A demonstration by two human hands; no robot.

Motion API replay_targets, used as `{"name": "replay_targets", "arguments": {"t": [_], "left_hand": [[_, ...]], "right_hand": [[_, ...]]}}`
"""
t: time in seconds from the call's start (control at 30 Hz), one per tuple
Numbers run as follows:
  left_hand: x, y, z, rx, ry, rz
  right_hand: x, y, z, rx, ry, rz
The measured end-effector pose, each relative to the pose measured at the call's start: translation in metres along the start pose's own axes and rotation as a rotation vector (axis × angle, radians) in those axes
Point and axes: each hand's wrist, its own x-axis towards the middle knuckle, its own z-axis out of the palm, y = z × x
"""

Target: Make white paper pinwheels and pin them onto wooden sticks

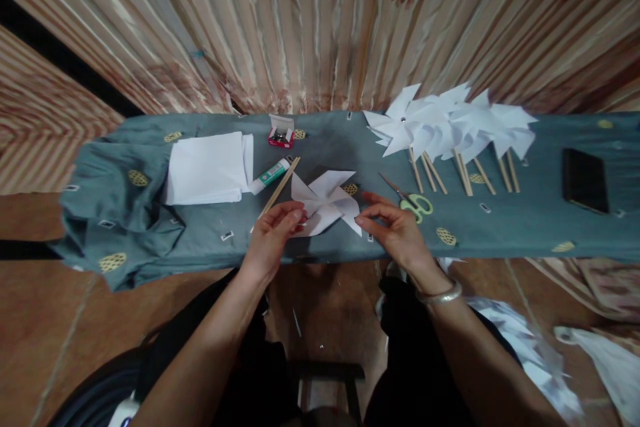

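While the paper pinwheel (326,202) is positioned between both hands by the near edge of the tabletop (325,139), blade shaping appears to be in hand. The right hand's (400,230) grip is held apart; whether the left hand's (273,230) is closed cannot be told. Steadied folds seem required next.

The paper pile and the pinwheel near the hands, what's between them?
In the head view, a glue stick and wooden sticks lie between the paper pile and that pinwheel.
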Motion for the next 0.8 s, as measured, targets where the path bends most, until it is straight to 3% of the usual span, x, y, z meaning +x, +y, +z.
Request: {"name": "replay_targets", "arguments": {"t": [0.3, 0.63, 0.8], "left_hand": [[0.003, -0.015, -0.014, -0.026, 0.098, 0.060], [0.005, -0.007, -0.014, -0.135, 0.128, 0.019], [0.000, -0.003, -0.008, -0.213, 0.093, -0.082]], "right_hand": [[0.008, 0.005, 0.022, -0.380, -0.030, -0.184], [-0.007, -0.017, 0.009, -0.275, 0.016, -0.295], [-0.007, -0.020, 0.003, -0.167, 0.078, -0.253]]}}
